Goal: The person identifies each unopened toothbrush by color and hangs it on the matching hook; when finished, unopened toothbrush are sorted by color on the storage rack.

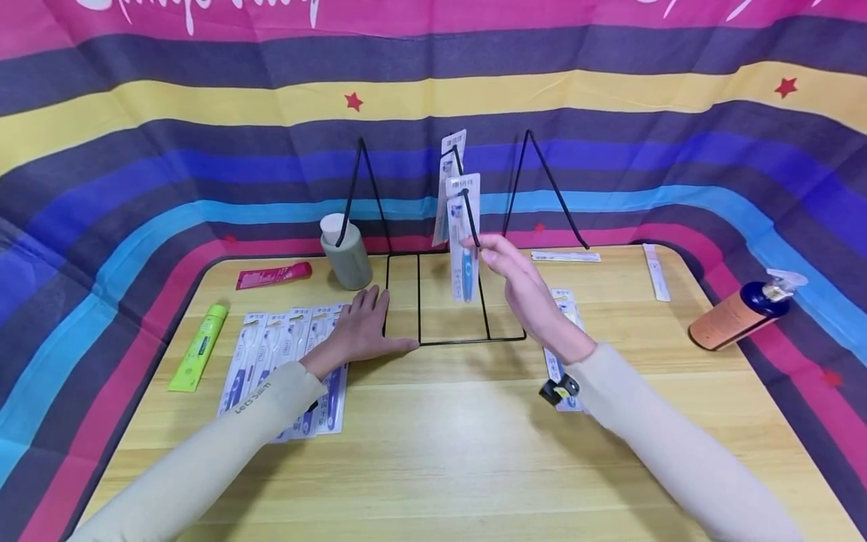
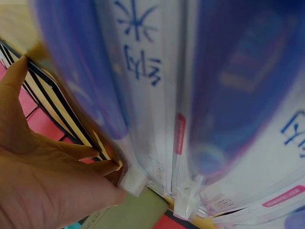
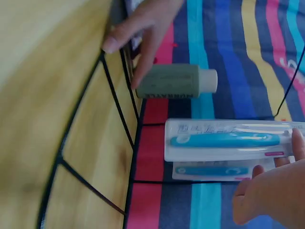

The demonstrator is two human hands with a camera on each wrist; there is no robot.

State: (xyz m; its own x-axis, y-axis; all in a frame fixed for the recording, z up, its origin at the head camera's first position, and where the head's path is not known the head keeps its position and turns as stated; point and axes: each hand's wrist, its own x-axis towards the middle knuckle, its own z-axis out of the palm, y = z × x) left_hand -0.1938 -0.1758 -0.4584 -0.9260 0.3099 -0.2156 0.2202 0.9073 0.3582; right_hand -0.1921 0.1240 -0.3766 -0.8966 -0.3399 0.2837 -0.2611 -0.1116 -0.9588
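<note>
A black wire rack (image 1: 420,301) stands on the table with several raised prongs. Two packaged toothbrushes hang from its middle: the front blue toothbrush pack (image 1: 465,282) and, behind it, the rear pack (image 1: 443,203). My right hand (image 1: 531,297) is beside the front pack, its extended fingertips touching the packaging near its middle; the thumb (image 3: 240,205) stands apart from the pack. My left hand (image 1: 362,327) rests at the rack's left front corner, fingers spread, thumb along the front wire. Under my left wrist lie several purple-handled toothbrush packs (image 1: 237,376), large in the left wrist view.
A grey-green bottle (image 1: 351,260) stands behind my left hand. Pink (image 1: 271,276) and green tubes (image 1: 199,350) lie at the left. Under my right wrist lies another toothbrush pack (image 1: 554,365). Farther right are two slim white packets (image 1: 565,257) and an orange pump bottle (image 1: 734,316).
</note>
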